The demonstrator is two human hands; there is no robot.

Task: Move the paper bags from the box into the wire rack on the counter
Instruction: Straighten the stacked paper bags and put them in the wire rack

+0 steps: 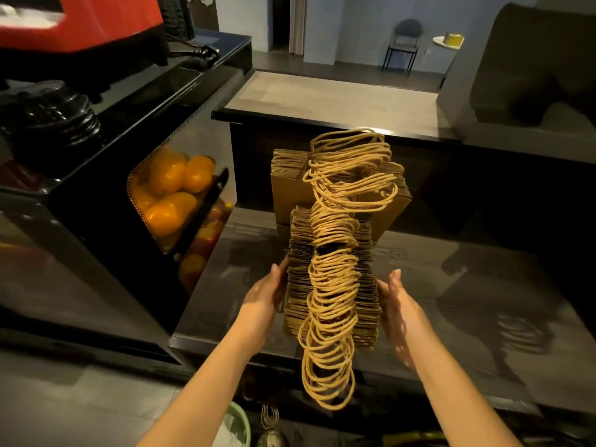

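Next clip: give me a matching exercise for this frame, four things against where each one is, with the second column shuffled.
Things:
1. stack of paper bags
2. oranges
3. chair
4. red housing

Places:
A. far back, by the wall
B. behind the clear panel of the black machine on the left
C. between the left hand and the right hand
D. top left corner of the view

Pairs: 1-C, 2-B, 3-A, 4-D
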